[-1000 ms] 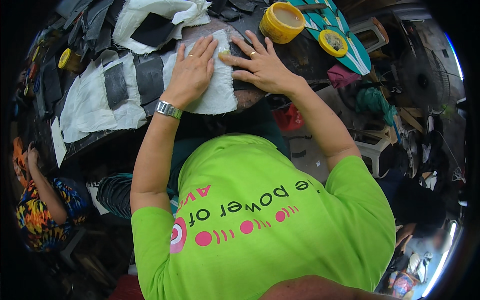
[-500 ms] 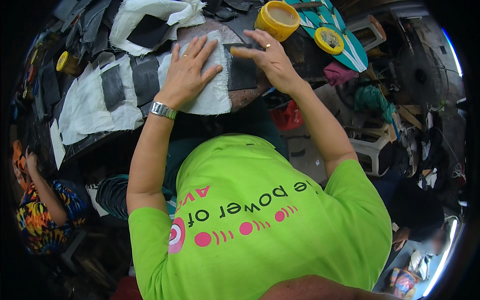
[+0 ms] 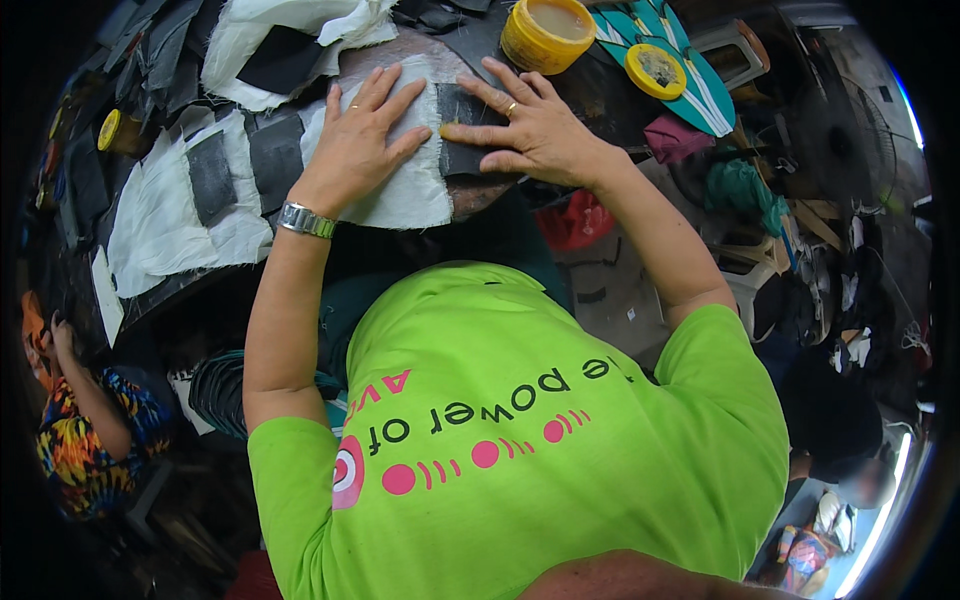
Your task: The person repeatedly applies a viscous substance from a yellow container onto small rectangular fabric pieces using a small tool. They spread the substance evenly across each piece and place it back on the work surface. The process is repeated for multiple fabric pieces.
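Observation:
My left hand, with a metal watch at its wrist, lies flat with fingers spread on a frayed white cloth. To its right a black rectangular piece meets the cloth's edge. My right hand is spread over that black piece. Its yellow-stained index fingertip touches the seam between black piece and cloth. Neither hand grips anything. Beneath them is a round worn board. Further left, another white cloth carries black pieces.
A yellow tub of tan paste stands beyond my right hand. Its yellow lid rests on teal sole-shaped pieces. A small yellow jar and heaped black scraps are at the left. A person's arm shows lower left.
My right hand has come down and left from above the black piece onto it, fingers now spread there. My left hand stays flat on the cloth. The whole view has shifted slightly.

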`<state>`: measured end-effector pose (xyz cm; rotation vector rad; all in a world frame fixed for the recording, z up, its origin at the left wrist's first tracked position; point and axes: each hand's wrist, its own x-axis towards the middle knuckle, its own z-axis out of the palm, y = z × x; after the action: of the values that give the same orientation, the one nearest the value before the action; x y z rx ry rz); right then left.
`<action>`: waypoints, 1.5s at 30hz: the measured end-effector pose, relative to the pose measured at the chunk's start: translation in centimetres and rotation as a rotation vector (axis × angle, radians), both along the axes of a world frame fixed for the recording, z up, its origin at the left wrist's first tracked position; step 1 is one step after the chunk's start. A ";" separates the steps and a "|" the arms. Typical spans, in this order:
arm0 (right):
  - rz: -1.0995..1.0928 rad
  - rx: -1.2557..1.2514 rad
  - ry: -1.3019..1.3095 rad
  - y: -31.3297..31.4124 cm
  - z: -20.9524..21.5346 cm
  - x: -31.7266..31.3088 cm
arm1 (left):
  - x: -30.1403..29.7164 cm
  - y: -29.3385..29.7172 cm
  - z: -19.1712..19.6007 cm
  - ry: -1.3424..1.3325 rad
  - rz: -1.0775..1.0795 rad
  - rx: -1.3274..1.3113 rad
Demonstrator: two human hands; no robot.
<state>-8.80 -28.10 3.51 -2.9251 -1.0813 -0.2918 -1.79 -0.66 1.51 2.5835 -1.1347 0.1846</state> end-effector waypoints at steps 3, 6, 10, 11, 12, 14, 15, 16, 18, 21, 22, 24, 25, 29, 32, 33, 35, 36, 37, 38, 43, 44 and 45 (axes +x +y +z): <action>0.032 0.014 0.054 0.7 0.2 -1.9 | 0.0 0.0 0.1 0.003 -0.003 0.005; 0.067 0.086 0.125 1.5 0.9 -3.5 | 0.0 -0.1 0.1 -0.001 0.002 0.017; 0.160 0.415 0.292 -0.3 3.5 -2.5 | -0.2 -0.1 0.2 -0.008 0.006 0.039; 0.187 0.563 0.389 -1.5 4.4 -1.8 | -0.3 -0.1 0.2 -0.007 0.010 0.039; -0.014 0.832 0.371 -2.5 4.8 -1.9 | -0.4 0.0 0.3 -0.004 0.012 0.039; -0.267 0.821 -0.091 -5.1 5.8 1.5 | -0.5 0.0 0.4 0.024 0.026 0.049; -0.312 0.615 -0.304 -6.4 6.4 3.1 | -0.5 -0.1 0.4 0.027 0.022 0.046; -0.335 0.416 -0.342 -7.2 6.5 4.2 | -0.5 -0.1 0.4 0.033 0.024 0.045; -0.427 0.166 -0.277 -8.0 6.5 5.5 | -0.5 0.0 0.3 0.026 0.018 0.024; -0.574 0.095 -0.050 -7.6 7.3 6.7 | -0.5 0.1 0.2 -0.001 0.001 -0.018; -0.585 0.128 -0.030 -7.5 7.8 6.6 | -0.4 0.0 0.1 -0.008 -0.001 -0.024; -0.641 0.247 -0.370 -6.7 8.2 5.7 | -0.6 0.0 0.0 -0.002 0.005 -0.010; -0.762 0.148 -0.200 -6.2 8.0 4.8 | -0.6 0.0 0.0 0.007 0.011 0.010; -0.804 0.091 0.423 -4.7 6.1 2.3 | -0.6 0.0 0.1 0.011 0.011 0.023; -0.287 0.668 0.373 -2.3 2.2 0.9 | -0.6 0.0 0.1 -0.033 -0.003 -0.005; -0.240 0.609 0.232 -1.5 1.1 0.7 | -0.6 0.0 0.0 -0.027 -0.006 -0.012; -0.276 0.425 0.115 -0.7 -0.5 0.3 | -0.5 0.0 0.1 -0.028 -0.009 -0.006; -0.315 0.320 0.064 -0.3 -1.0 0.1 | -0.5 0.0 0.1 -0.019 -0.003 0.012; -0.345 0.212 0.015 0.0 -1.4 0.0 | -0.5 0.0 0.1 -0.011 0.003 0.030; -0.355 0.195 0.020 0.0 -1.6 0.1 | -0.5 0.0 0.2 -0.009 0.006 0.040; -0.281 0.176 0.091 -0.9 -1.4 0.5 | -0.4 0.1 0.2 -0.013 -0.006 0.008; -0.261 0.180 0.119 -1.1 -1.3 0.4 | -0.4 0.1 0.1 -0.018 -0.010 -0.001; -0.238 0.162 0.123 -1.4 -1.2 0.2 | -0.3 0.1 0.1 -0.019 -0.014 -0.004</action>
<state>-8.62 -29.48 2.27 -2.8802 -0.6618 -0.1884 -2.12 -0.55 1.61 2.5752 -1.1574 0.2080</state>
